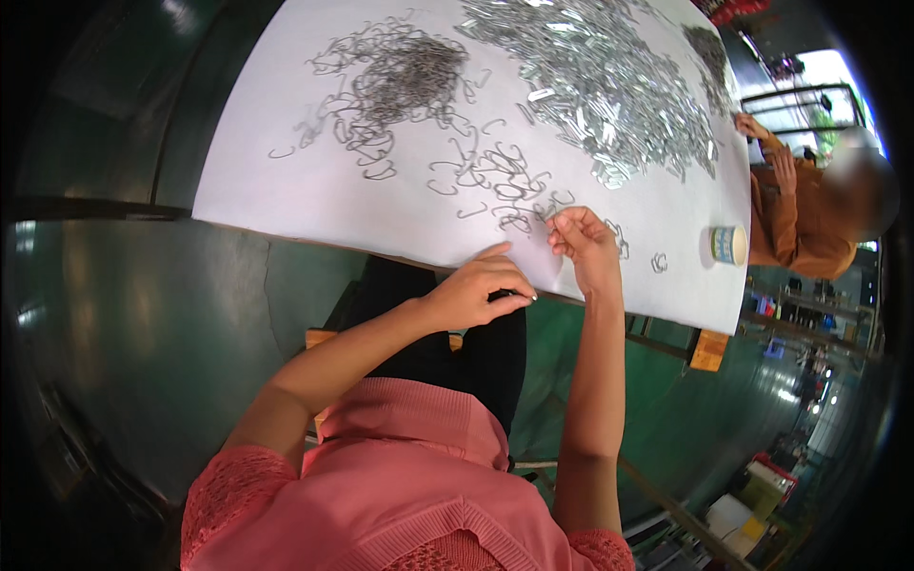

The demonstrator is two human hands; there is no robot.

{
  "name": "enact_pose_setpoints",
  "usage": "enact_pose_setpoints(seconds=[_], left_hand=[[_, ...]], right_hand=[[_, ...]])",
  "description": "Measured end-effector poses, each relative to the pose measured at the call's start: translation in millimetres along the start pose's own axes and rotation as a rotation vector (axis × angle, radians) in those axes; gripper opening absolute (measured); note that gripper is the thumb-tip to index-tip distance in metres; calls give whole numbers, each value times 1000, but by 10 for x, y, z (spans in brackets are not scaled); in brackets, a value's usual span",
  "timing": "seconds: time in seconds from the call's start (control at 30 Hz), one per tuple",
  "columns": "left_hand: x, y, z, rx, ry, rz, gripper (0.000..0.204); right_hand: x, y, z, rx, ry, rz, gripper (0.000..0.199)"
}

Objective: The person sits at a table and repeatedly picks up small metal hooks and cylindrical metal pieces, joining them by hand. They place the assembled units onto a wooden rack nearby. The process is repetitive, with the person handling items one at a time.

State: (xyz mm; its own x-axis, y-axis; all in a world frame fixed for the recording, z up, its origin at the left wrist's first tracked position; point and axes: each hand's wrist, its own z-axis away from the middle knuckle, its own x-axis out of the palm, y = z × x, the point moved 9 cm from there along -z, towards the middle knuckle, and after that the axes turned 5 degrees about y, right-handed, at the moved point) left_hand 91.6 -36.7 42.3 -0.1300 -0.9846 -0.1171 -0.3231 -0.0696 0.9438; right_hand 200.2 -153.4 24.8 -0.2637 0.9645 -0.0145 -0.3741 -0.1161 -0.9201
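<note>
My right hand [583, 238] is pinched closed above the near side of the white table, beside a loose cluster of bent wire hooks [509, 181]. Whatever lies between its fingertips is too small to make out. My left hand [479, 290] rests at the table's near edge with its fingers curled toward the thumb. A tiny bright spot shows at the thumb tip, but what the hand holds, if anything, is not clear. A larger tangled heap of wire hooks [419, 76] lies farther off to the left.
A big pile of shiny flat metal pieces [600, 95] covers the table's far middle. A paper cup [728, 246] stands near the right edge of the white tabletop [295, 205]. A person in an orange-brown top [804, 219] sits at the right, hands by a dark heap [706, 52].
</note>
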Motion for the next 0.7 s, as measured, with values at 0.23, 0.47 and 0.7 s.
enact_pose_setpoints(seconds=[0.23, 0.47, 0.7], left_hand=[[31, 95, 13, -89, 113, -62, 10], [112, 122, -38, -122, 180, -21, 13], [83, 186, -70, -95, 206, -121, 16]], right_hand=[[-333, 222, 684, 92, 199, -335, 18], [-390, 200, 665, -97, 237, -273, 24], [-310, -77, 1085, -201, 322, -237, 24]])
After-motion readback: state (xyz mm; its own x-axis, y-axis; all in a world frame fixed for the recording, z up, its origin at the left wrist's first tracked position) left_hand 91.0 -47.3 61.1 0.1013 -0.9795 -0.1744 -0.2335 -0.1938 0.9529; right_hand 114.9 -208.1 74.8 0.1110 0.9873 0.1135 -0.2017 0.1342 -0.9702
